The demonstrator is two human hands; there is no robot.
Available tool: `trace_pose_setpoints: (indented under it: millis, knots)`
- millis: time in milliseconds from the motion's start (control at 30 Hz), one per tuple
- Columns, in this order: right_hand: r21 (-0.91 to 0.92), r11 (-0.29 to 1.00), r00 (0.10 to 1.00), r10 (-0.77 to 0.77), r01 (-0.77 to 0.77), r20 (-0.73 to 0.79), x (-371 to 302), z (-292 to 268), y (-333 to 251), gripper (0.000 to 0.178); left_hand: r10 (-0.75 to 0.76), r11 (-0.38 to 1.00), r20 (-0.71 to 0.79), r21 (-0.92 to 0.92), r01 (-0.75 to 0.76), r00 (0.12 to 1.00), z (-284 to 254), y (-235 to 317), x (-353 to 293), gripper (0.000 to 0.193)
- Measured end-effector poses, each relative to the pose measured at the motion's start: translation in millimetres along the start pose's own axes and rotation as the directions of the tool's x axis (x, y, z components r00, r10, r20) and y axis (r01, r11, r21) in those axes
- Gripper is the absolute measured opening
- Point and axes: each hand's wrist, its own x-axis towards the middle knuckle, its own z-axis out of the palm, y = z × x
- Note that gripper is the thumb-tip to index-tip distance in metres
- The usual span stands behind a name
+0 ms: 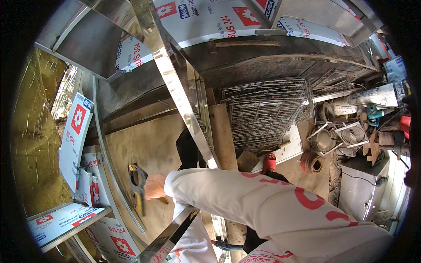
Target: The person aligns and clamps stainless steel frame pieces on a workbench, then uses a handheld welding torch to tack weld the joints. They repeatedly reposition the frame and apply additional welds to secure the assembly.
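Observation:
My right arm, in a white sleeve with red print, reaches across from the lower right. My right hand (pixel 154 186) is closed around a black-and-yellow hand tool (pixel 138 188) with a looped black part; its exact kind is hard to make out. The tool is above a brown board floor, between a curved metal strip and a shiny metal frame bar (pixel 180 94). Another shiny metal bar (pixel 177 230) runs below the hand. My left hand is not seen; white cloth (pixel 193 243) shows beneath my right arm.
Stacked wire racks (pixel 265 116) lie ahead. A hammer (pixel 245 44) rests on a dark ledge. Film-covered metal panels (pixel 76 140) stand at left. Coils, a teal power tool (pixel 373 114) and a metal cabinet (pixel 359 184) crowd the right. A red slipper (pixel 269 162) is on my foot.

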Motion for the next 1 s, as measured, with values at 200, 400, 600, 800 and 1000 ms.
trace_pose_setpoints:
  millis: [200, 400, 600, 800, 1000]
  knots:
    - [0.927, 0.371, 0.924, 0.371, -0.055, -0.094, -62, -130, -11, 0.043, -0.041, 0.999, -0.004, -0.012, 0.041, 0.999, -13, -3, -1, 0.02]
    - [0.926, 0.097, 0.849, 0.374, 0.366, -0.374, -215, -179, -38, 0.053, -0.119, 0.985, -0.016, -0.125, 0.116, 0.993, -7, 8, -3, 0.019]
    - [0.922, -0.204, 0.595, 0.803, 0.329, -0.035, -381, -155, -142, 0.059, -0.315, 0.861, 0.009, -0.418, 0.29, 0.949, -26, -1, -13, 0.019]
    - [0.971, -0.162, 0.086, 0.98, -0.176, 0.18, -507, -101, -218, 0.072, 0.205, 0.965, 0.008, 0.168, -0.203, 0.979, -25, -20, -40, 0.033]
    - [0.475, 0.079, 0.288, 0.877, -0.876, 0.384, -558, -88, -261, 0.064, -0.013, 0.973, 0.098, 0.229, -0.009, 0.995, -37, 12, -37, 0.042]
